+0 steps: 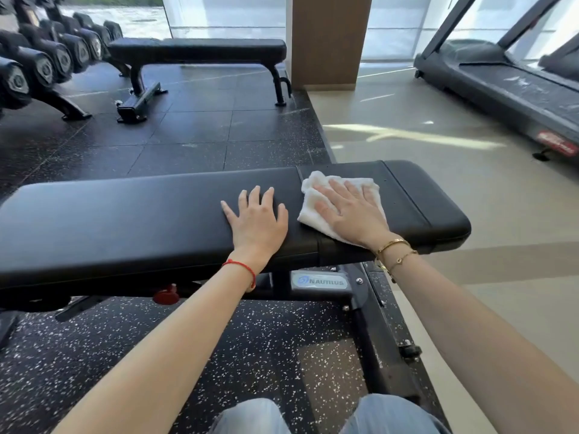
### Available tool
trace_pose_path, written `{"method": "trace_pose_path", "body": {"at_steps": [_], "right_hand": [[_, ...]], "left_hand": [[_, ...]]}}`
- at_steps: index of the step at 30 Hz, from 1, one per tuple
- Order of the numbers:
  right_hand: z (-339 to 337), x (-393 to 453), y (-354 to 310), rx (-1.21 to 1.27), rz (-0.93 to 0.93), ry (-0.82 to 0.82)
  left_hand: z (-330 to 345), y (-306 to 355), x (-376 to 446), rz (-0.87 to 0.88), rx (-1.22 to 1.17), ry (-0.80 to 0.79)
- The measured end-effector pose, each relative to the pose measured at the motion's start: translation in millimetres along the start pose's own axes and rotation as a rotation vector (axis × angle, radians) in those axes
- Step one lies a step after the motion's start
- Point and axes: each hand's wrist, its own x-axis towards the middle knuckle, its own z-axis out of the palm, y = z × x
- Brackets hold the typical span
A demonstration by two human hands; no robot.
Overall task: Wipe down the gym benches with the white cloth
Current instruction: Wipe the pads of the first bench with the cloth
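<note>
A long black padded bench [125, 220] runs across the middle of the head view, just in front of me. A white cloth [308, 203] lies on its shorter right-hand pad, near the seam between the two pads. My right hand [352, 211] presses flat on the cloth with fingers spread. My left hand [258, 219] rests flat on the bare long pad, just left of the cloth, holding nothing. A second black flat bench [200, 50] stands farther back on the rubber floor.
A rack of black dumbbells [40, 64] lines the far left. A treadmill [507, 86] stands at the right on the pale floor. A brown pillar [329, 39] rises behind the far bench. The near bench's metal frame [369, 324] extends toward my knees.
</note>
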Motion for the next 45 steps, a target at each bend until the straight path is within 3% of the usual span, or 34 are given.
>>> {"method": "trace_pose_path", "body": {"at_steps": [6, 10, 14, 18, 26, 31, 35, 41, 45], "right_hand": [[-6, 44, 30, 0.021, -0.074, -0.064], [-7, 74, 11, -0.07, -0.159, -0.062], [0, 52, -5, -0.056, -0.349, -0.029], [0, 27, 26, 0.006, -0.404, -0.028], [-10, 87, 44, -0.092, -0.208, -0.055], [-7, 57, 9, -0.214, -0.351, -0.024], [-9, -12, 35, -0.014, -0.427, -0.076], [-22, 9, 86, -0.037, -0.119, -0.066], [-16, 37, 48, -0.062, -0.139, -0.107]], "left_hand": [[10, -1, 1, -0.035, 0.063, 0.043], [10, -2, 0, -0.035, 0.088, 0.077], [8, -3, -2, -0.037, 0.103, 0.074], [7, -3, -1, -0.036, 0.106, 0.075], [10, -6, -1, -0.028, 0.108, 0.09], [12, -8, -2, -0.032, 0.104, 0.08], [10, -11, -2, -0.017, 0.098, 0.065], [8, -7, -3, -0.03, 0.097, 0.054], [6, -3, -3, -0.045, 0.095, 0.03]]}}
